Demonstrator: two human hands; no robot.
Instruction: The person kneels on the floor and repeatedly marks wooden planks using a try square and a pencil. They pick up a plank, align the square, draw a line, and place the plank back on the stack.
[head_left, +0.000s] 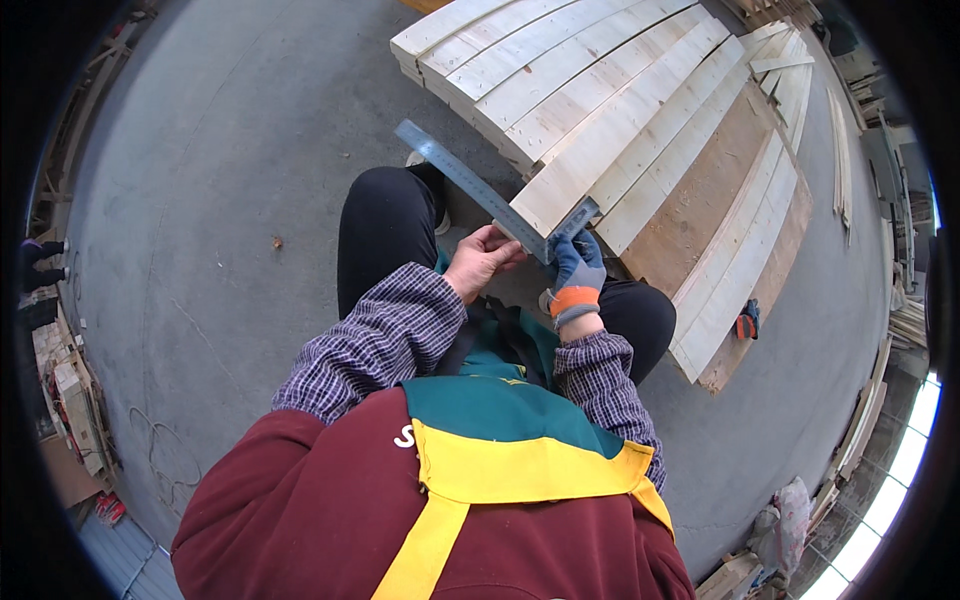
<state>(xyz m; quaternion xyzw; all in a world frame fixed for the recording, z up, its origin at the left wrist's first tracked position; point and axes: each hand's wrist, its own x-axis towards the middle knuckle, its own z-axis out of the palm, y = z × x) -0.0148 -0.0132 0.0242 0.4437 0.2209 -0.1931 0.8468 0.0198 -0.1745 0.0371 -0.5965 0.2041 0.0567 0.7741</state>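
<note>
A metal carpenter's square [468, 180] lies across the near end of a pale wooden board [580, 165]. Its long blade sticks out to the upper left past the board, and its short arm points to the upper right. My right hand [577, 268], in a blue and orange work glove, closes on the square near its corner. Just left of it, my bare left hand [484, 262] has thumb and fingers pinched together below the blade at the board's end. What those fingertips hold is hidden.
Several pale boards [640, 70] lie side by side on a stack ahead of me and to the right. A blue and orange glove [747, 320] rests at the stack's right edge. Grey concrete floor [230, 200] surrounds it. Timber piles [75, 400] line the left side.
</note>
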